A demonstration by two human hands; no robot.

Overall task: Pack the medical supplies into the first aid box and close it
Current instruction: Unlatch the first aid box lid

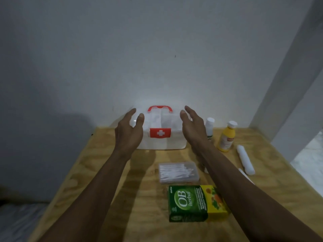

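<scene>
Dim room: plain grey-white wall (122, 49) fills the far field, with a white frame or pillar (288, 95) slanting up at far right and pale floor visible past the right edge. Work surface is a plywood table (97, 172), light grain, butted against the wall. First aid box (162, 142) sits at the far middle of the table, close to the wall: translucent white plastic, lid on, red carry handle (160, 108) on top, red latch plate with white cross (160, 132) on the near face. Both arms reach forward. Left hand (128, 131) at the box's left end, right hand (191, 126) at its right end, fingers extended and loosely spread on both, gripping nothing; contact with the box cannot be confirmed. Near middle: green and yellow "OB herbal" carton (192, 203) lying flat. Just beyond it, clear case of cotton swabs (178, 172). Right of box: yellow bottle (226, 137) with white cap, upright; white gauze roll (245, 159) lying near it; small white bottle (209, 124), partly hidden behind the right wrist.
</scene>
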